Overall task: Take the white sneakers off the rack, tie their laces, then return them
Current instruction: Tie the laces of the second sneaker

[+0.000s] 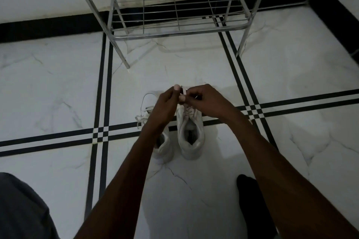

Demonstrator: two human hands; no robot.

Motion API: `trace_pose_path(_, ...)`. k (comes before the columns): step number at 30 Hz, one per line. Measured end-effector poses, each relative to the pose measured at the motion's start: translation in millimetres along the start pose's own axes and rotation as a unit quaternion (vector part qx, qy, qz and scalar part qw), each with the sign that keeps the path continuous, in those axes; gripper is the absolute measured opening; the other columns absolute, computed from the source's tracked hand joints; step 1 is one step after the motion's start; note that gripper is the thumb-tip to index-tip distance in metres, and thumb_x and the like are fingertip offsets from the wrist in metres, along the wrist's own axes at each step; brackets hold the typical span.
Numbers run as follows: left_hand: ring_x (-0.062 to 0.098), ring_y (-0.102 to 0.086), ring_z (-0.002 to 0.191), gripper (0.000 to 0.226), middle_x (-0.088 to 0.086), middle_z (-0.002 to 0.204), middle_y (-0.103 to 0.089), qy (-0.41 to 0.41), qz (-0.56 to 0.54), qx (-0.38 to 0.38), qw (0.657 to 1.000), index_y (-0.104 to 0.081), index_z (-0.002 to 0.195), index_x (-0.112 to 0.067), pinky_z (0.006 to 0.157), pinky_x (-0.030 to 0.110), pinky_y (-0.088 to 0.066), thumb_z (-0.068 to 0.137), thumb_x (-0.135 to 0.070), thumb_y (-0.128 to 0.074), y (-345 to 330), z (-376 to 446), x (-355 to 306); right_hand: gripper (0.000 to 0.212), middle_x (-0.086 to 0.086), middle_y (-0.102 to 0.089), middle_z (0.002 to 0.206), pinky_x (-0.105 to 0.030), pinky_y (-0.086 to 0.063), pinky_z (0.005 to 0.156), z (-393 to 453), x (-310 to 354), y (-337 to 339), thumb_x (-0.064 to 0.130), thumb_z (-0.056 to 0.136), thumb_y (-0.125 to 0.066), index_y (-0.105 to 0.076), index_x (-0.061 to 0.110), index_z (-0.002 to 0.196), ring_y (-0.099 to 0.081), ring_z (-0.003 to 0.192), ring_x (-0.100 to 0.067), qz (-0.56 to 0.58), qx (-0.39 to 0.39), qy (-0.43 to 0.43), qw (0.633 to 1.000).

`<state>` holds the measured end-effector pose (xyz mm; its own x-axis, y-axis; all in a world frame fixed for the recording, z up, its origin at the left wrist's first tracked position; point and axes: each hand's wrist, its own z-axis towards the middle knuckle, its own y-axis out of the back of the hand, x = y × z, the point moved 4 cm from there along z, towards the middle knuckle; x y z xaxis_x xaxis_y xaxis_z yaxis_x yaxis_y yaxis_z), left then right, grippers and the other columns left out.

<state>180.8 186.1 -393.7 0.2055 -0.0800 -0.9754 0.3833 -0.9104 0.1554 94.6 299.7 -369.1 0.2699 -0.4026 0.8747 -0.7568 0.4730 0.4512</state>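
Note:
Two white sneakers stand side by side on the floor, heels toward me. The right sneaker (190, 132) has its laces (183, 92) pulled up above the tongue. My left hand (167, 103) and my right hand (206, 99) meet over its front, each pinching a lace end between the fingertips. The left sneaker (164, 147) is partly hidden under my left forearm; its loose laces (142, 116) trail on the floor to the left. The metal shoe rack (174, 15) stands just beyond the shoes, and its lower shelf holds nothing.
The floor is white marble tile with black stripe lines crossing near the shoes. A black skirting runs along the white wall behind the rack. My dark-socked foot (250, 196) is at the lower right, and a grey trouser leg (21, 209) at the lower left.

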Motion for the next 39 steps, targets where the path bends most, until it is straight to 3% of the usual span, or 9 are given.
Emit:
trace_pose_path(4, 0.008, -0.07, 0.087, 0.04, 0.002, 0.089, -0.073, 0.035, -0.038, -0.027, 0.998, -0.067, 0.102, -0.005, 0.08, 0.024, -0.054, 0.109, -0.035, -0.041, -8.8, -5.1, 20.3, 0.027, 0.0, -0.071, 0.071, -0.029, -0.05, 0.068, -2.0, -4.5, 13.5, 0.037, 0.087, -0.073, -0.073, 0.014, 0.073, -0.064, 0.065, -0.009, -0.043, 0.024, -0.014, 0.999)
trace_pose_path(7, 0.006, -0.072, 0.084, 0.034, 0.003, 0.089, -0.075, 0.054, -0.049, -0.065, 0.995, -0.066, 0.107, 0.0, 0.075, 0.018, -0.054, 0.106, -0.03, -0.05, -10.5, -4.6, 21.3, 0.017, 0.001, -0.076, 0.082, -0.036, -0.061, 0.075, -0.7, -9.5, 23.0, 0.031, 0.078, -0.083, -0.08, 0.017, 0.088, -0.072, 0.076, -0.013, -0.072, 0.017, -0.014, 0.997)
trace_pose_path(13, 0.003, -0.072, 0.083, 0.031, 0.006, 0.095, -0.077, 0.068, -0.06, -0.094, 0.991, -0.064, 0.112, 0.002, 0.073, 0.013, -0.054, 0.103, -0.027, -0.057, -12.7, -5.7, 18.1, 0.013, 0.001, -0.078, 0.086, -0.037, -0.063, 0.078, -0.4, -11.0, 24.2, 0.019, 0.076, -0.084, -0.08, 0.016, 0.087, -0.072, 0.072, -0.008, -0.113, -0.107, 0.019, 0.988)
trace_pose_path(19, -0.002, -0.069, 0.084, 0.032, 0.004, 0.1, -0.078, 0.05, 0.074, -0.081, 0.993, -0.068, 0.114, -0.007, 0.078, 0.027, -0.051, 0.106, -0.032, -0.05, -4.4, -5.4, 16.4, 0.009, 0.004, -0.079, 0.089, -0.033, -0.063, 0.074, 0.2, -16.5, 21.0, 0.016, 0.077, -0.083, -0.08, 0.017, 0.085, -0.074, 0.072, -0.006, -0.083, -0.172, 0.025, 0.981)
trace_pose_path(21, 0.01, -0.069, 0.104, 0.033, 0.006, 0.119, -0.075, 0.025, 0.129, -0.068, 0.989, -0.066, 0.127, -0.011, 0.091, 0.031, -0.052, 0.108, -0.028, -0.046, -2.9, -5.8, 12.5, 0.009, 0.002, -0.079, 0.089, -0.031, -0.063, 0.075, 0.9, -18.1, 22.4, 0.016, 0.077, -0.084, -0.079, 0.014, 0.084, -0.075, 0.076, -0.009, -0.049, -0.188, 0.021, 0.981)
trace_pose_path(25, 0.029, -0.062, 0.12, 0.043, 0.015, 0.135, -0.065, -0.031, 0.234, -0.067, 0.969, -0.052, 0.146, -0.012, 0.093, 0.015, -0.04, 0.103, -0.008, -0.051, 1.1, -6.6, 5.2, 0.016, -0.001, -0.079, 0.087, -0.046, -0.062, 0.083, 2.1, -32.1, 18.9, 0.022, 0.071, -0.088, -0.079, 0.016, 0.083, -0.077, 0.082, -0.018, 0.085, -0.166, -0.028, 0.982)
trace_pose_path(30, 0.032, -0.047, 0.12, 0.016, 0.01, 0.121, -0.057, -0.048, 0.373, -0.124, 0.918, -0.071, 0.109, -0.018, 0.092, 0.031, -0.034, 0.098, -0.028, -0.064, 22.3, -2.8, 9.7, 0.024, -0.018, -0.077, 0.096, -0.049, -0.061, 0.086, -6.6, -32.0, 16.8, 0.017, 0.077, -0.085, -0.077, 0.002, 0.093, -0.076, 0.09, -0.033, 0.237, -0.141, -0.059, 0.959)
trace_pose_path(35, 0.032, -0.038, 0.126, 0.013, 0.007, 0.125, -0.053, -0.014, 0.33, -0.16, 0.93, -0.072, 0.098, -0.02, 0.095, 0.034, -0.029, 0.093, -0.031, -0.07, 46.0, -9.8, 9.0, 0.028, -0.01, -0.078, 0.103, -0.037, -0.062, 0.086, -10.5, -41.9, 17.2, 0.03, 0.093, -0.068, -0.075, 0.003, 0.094, -0.075, 0.098, -0.022, 0.302, -0.129, -0.18, 0.927)
trace_pose_path(39, 0.038, -0.036, 0.133, 0.014, 0.01, 0.13, -0.054, 0.073, 0.397, -0.202, 0.892, -0.07, 0.098, -0.014, 0.107, 0.055, -0.035, 0.09, -0.026, -0.069, 82.1, -26.2, 24.7, 0.018, -0.006, -0.07, 0.079, -0.025, -0.048, 0.056, -24.3, -95.9, 19.3, 0.02, 0.094, -0.062, -0.069, 0.006, 0.084, -0.065, 0.068, -0.015, 0.285, -0.225, -0.358, 0.86)
